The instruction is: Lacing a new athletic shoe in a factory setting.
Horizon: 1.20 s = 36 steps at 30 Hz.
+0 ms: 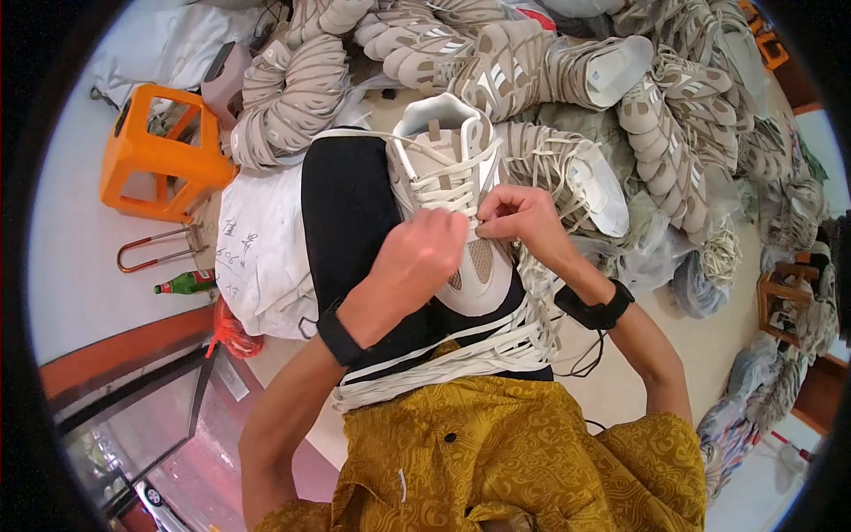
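A beige and white sneaker (486, 297) lies on my lap, its toe toward me and its heel opening away. Off-white shoelace (448, 191) crosses its tongue in several rows, and one long end loops out left from the top. My left hand (421, 253) is closed over the left side of the lower lacing; its fingertips are hidden. On the right side of the same lacing, my right hand (523, 222) pinches the lace between thumb and forefinger. Beneath the shoe is black cloth (350, 213), and a bundle of loose laces (443, 359) lies across my lap.
Stacked sneaker uppers (292, 102) are heaped beyond my lap and along the right. An orange stool (164, 151) stands at the left, near a white printed sack (266, 257) and a green bottle (188, 282). Clear plastic bags (651, 248) lie at the right.
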Each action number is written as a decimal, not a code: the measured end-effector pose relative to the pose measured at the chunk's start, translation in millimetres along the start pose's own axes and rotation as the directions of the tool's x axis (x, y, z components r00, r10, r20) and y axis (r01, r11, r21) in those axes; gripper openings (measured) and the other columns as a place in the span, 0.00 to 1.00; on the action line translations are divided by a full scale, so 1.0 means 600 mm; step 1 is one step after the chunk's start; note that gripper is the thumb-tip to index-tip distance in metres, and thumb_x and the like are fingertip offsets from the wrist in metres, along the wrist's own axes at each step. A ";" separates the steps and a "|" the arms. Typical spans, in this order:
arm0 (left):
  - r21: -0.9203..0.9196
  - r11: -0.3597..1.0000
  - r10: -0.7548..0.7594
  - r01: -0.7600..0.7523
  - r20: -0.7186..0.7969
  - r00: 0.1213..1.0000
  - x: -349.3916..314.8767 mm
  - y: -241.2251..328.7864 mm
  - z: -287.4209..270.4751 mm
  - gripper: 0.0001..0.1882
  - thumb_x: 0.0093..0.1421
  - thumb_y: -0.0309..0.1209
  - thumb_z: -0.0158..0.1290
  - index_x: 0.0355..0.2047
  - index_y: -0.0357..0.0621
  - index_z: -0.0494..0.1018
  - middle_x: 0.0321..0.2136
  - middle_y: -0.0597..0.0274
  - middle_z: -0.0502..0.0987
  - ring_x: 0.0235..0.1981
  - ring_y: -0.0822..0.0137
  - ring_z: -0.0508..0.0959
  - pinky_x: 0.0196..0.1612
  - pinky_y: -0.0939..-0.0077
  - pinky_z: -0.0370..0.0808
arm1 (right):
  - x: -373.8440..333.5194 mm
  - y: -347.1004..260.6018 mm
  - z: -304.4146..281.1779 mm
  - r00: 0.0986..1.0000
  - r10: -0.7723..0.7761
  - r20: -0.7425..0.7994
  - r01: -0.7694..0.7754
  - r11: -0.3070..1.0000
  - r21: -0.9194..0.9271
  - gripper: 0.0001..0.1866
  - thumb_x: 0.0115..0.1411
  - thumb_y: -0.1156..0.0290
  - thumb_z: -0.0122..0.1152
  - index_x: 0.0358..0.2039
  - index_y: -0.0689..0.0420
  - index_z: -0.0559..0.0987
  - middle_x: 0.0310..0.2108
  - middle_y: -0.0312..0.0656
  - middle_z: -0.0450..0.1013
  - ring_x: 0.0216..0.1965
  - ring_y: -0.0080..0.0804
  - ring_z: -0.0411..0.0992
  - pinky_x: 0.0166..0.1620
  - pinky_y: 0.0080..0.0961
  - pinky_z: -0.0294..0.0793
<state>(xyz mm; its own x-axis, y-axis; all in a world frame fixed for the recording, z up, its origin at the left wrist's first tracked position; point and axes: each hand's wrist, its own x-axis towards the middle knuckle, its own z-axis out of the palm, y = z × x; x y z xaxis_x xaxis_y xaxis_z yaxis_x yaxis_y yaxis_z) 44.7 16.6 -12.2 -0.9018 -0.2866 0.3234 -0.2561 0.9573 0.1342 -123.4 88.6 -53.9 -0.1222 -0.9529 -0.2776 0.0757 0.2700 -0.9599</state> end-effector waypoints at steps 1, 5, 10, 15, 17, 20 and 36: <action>-0.010 1.000 0.016 -0.016 -0.002 1.000 0.010 0.005 -0.005 0.07 0.42 0.20 0.50 0.22 0.38 0.63 0.18 0.57 0.65 0.22 0.61 0.71 0.22 0.74 0.70 | 0.000 -0.001 -0.002 1.000 -0.009 0.006 0.009 1.000 0.016 0.07 0.42 0.81 0.62 0.23 0.58 0.75 0.18 0.26 0.66 0.21 0.11 0.62 0.24 0.08 0.59; -0.253 0.953 -0.204 0.168 -0.124 0.971 -0.020 -0.006 -0.024 0.06 0.45 0.20 0.50 0.25 0.37 0.65 0.20 0.54 0.68 0.22 0.59 0.73 0.24 0.72 0.71 | -0.003 0.000 0.002 1.000 -0.020 0.014 0.019 0.998 0.064 0.07 0.42 0.81 0.62 0.23 0.58 0.75 0.19 0.26 0.66 0.21 0.11 0.62 0.24 0.08 0.59; -0.169 0.964 -0.219 0.203 -0.082 0.972 -0.055 -0.006 -0.004 0.08 0.44 0.20 0.49 0.27 0.37 0.66 0.20 0.57 0.67 0.23 0.61 0.71 0.26 0.74 0.71 | 0.002 0.002 0.001 1.000 -0.029 0.006 0.029 0.999 0.015 0.06 0.41 0.80 0.62 0.22 0.60 0.74 0.17 0.28 0.66 0.20 0.12 0.62 0.23 0.10 0.59; 0.202 0.977 -0.087 0.074 0.056 0.995 -0.039 0.007 0.000 0.07 0.41 0.24 0.48 0.23 0.40 0.63 0.18 0.63 0.63 0.23 0.68 0.69 0.23 0.79 0.69 | -0.002 -0.001 -0.001 1.000 0.015 0.018 -0.016 0.999 0.036 0.07 0.42 0.81 0.62 0.23 0.59 0.74 0.18 0.27 0.66 0.21 0.11 0.62 0.24 0.08 0.59; 0.194 0.978 -0.089 0.077 0.054 0.995 -0.035 0.008 0.005 0.07 0.41 0.23 0.48 0.23 0.40 0.63 0.18 0.61 0.63 0.22 0.67 0.69 0.22 0.78 0.69 | -0.001 -0.001 -0.002 1.000 0.007 0.016 -0.007 1.000 0.002 0.07 0.41 0.81 0.62 0.23 0.59 0.74 0.18 0.27 0.66 0.21 0.11 0.62 0.24 0.08 0.59; 0.155 0.985 -0.086 0.080 0.030 0.996 -0.035 0.000 0.017 0.08 0.41 0.22 0.49 0.22 0.41 0.63 0.18 0.60 0.64 0.21 0.65 0.70 0.20 0.76 0.69 | -0.001 -0.002 -0.001 1.000 -0.012 0.016 0.012 0.999 -0.043 0.07 0.42 0.81 0.61 0.23 0.59 0.74 0.18 0.27 0.66 0.21 0.11 0.62 0.24 0.09 0.58; -0.288 0.921 -0.300 0.264 -0.090 0.950 -0.024 -0.011 0.004 0.06 0.45 0.19 0.50 0.25 0.36 0.65 0.21 0.55 0.70 0.22 0.60 0.73 0.23 0.75 0.71 | 0.011 0.011 0.001 0.998 -0.047 -0.036 0.050 0.996 0.072 0.06 0.39 0.79 0.62 0.20 0.61 0.74 0.15 0.28 0.65 0.20 0.12 0.62 0.23 0.10 0.60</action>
<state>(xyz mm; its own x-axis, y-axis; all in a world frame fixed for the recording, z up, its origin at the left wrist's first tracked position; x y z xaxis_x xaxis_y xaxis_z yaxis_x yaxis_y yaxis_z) 58.5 14.3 -20.1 -0.7482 -0.5629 0.3511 -0.3736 0.7948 0.4782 -123.2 84.2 -62.3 -0.1616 -0.9589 -0.2330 0.1404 0.2114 -0.9673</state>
